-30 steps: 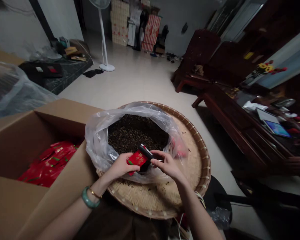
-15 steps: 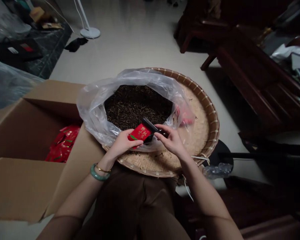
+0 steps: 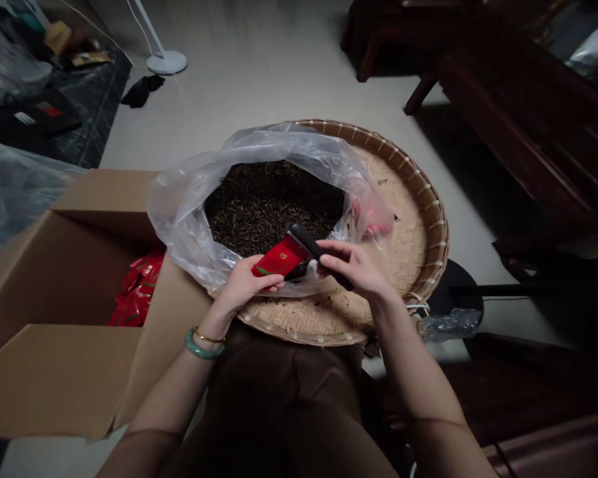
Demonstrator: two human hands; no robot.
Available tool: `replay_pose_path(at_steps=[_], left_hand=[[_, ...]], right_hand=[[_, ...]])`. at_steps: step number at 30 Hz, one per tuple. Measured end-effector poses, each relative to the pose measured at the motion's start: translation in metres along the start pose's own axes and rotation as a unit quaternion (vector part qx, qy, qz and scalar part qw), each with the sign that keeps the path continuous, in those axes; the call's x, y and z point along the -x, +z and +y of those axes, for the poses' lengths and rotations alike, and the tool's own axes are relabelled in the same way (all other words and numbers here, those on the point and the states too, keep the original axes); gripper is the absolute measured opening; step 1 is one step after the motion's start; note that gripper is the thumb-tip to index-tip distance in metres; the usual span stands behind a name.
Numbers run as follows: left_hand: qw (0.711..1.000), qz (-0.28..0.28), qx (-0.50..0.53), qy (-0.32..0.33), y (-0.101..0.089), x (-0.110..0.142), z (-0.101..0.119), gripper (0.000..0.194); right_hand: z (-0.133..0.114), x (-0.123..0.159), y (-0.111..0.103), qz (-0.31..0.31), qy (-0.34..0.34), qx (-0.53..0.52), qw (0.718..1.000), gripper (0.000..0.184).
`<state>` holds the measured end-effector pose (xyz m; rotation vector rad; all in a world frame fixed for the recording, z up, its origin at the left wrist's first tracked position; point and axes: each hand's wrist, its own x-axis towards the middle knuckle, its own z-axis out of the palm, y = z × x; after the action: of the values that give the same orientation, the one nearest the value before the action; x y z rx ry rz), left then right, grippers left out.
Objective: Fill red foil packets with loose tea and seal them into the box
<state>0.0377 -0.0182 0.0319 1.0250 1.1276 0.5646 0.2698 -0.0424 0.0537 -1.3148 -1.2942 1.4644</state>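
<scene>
My left hand (image 3: 244,284) pinches the lower end of a small red tea pouch (image 3: 282,257) with gold and green print. My right hand (image 3: 356,267) is closed round the handle of a black handheld bag sealer (image 3: 305,240), whose head lies at the pouch's upper end. Whether its jaws are clamped on the pouch, I cannot tell. Both hands are above the near rim of a clear plastic bag (image 3: 179,206) full of dark dried tea leaves (image 3: 254,222). Under the bag is a round woven bamboo tray (image 3: 403,219).
At left stands an open cardboard box (image 3: 64,378) with several red pouches (image 3: 137,292) inside. A pinkish-red item (image 3: 371,216) shows through the bag's right side. Dark wooden furniture (image 3: 503,126) stands at right, and a white lamp base (image 3: 167,62) on the floor beyond.
The sealer has turned so its handle points down to the right, and my right hand has shifted right along with it. My left hand keeps the pouch. The view has moved slightly.
</scene>
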Motion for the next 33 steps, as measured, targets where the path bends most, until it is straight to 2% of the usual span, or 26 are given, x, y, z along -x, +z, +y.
replay_pose_path(at_steps=[3, 6, 8, 9, 12, 14, 16, 18, 21, 23, 26, 28, 30, 31, 32, 33], left_hand=[[1.0, 0.011, 0.022, -0.013, -0.002, 0.0, -0.001, 0.045], [0.999, 0.017, 0.038, -0.021, -0.002, 0.001, -0.001, 0.045], [0.999, 0.012, 0.042, -0.029, -0.001, 0.002, 0.0, 0.045], [0.999, 0.006, 0.04, -0.034, 0.0, 0.002, 0.0, 0.044], [0.999, -0.02, 0.022, -0.04, 0.002, 0.002, 0.002, 0.042], [0.998, -0.045, -0.002, -0.037, 0.002, 0.003, 0.003, 0.042], [0.997, -0.062, -0.022, -0.033, 0.002, 0.004, 0.002, 0.042], [0.997, -0.059, -0.033, -0.028, 0.001, 0.005, 0.001, 0.043], [0.998, -0.042, -0.035, -0.023, 0.001, 0.006, -0.003, 0.049], [0.999, -0.034, -0.037, -0.021, 0.003, 0.005, -0.006, 0.048], [0.999, -0.024, -0.029, -0.025, 0.005, 0.004, -0.007, 0.048], [1.0, 0.023, 0.007, -0.019, 0.0, 0.009, -0.002, 0.051], [0.986, 0.14, 0.077, 0.043, -0.012, 0.019, 0.008, 0.056], [0.957, 0.238, 0.12, 0.115, -0.019, 0.026, 0.015, 0.058], [0.918, 0.308, 0.162, 0.192, -0.027, 0.033, 0.021, 0.059], [0.874, 0.354, 0.201, 0.264, -0.034, 0.04, 0.026, 0.06]], right_hand=[[0.014, -0.001, -0.018, 0.087, -0.022, 0.11, 0.99, 0.045], [0.03, -0.004, -0.026, 0.153, -0.06, 0.317, 0.934, 0.045], [0.033, -0.007, -0.024, 0.159, -0.074, 0.396, 0.901, 0.045], [0.031, -0.009, -0.021, 0.159, -0.084, 0.407, 0.895, 0.043], [0.016, -0.019, -0.001, 0.141, -0.129, 0.359, 0.914, 0.036], [0.006, -0.028, 0.016, 0.096, -0.144, 0.327, 0.929, 0.031], [0.002, -0.038, 0.031, 0.051, -0.151, 0.328, 0.931, 0.027], [0.003, -0.045, 0.041, 0.029, -0.166, 0.325, 0.931, 0.032], [0.007, -0.048, 0.047, 0.026, -0.189, 0.285, 0.939, 0.038], [0.008, -0.047, 0.047, 0.025, -0.172, 0.239, 0.955, 0.041], [0.006, -0.044, 0.039, 0.02, -0.099, 0.143, 0.985, 0.046], [0.004, -0.041, 0.031, 0.03, -0.049, 0.08, 0.995, 0.051], [0.003, -0.037, 0.02, 0.048, -0.026, 0.045, 0.997, 0.053], [0.004, -0.035, 0.015, 0.056, -0.022, 0.039, 0.997, 0.053], [0.005, -0.032, 0.01, 0.061, -0.021, 0.036, 0.997, 0.053], [0.006, -0.03, 0.006, 0.067, -0.02, 0.036, 0.997, 0.053]])
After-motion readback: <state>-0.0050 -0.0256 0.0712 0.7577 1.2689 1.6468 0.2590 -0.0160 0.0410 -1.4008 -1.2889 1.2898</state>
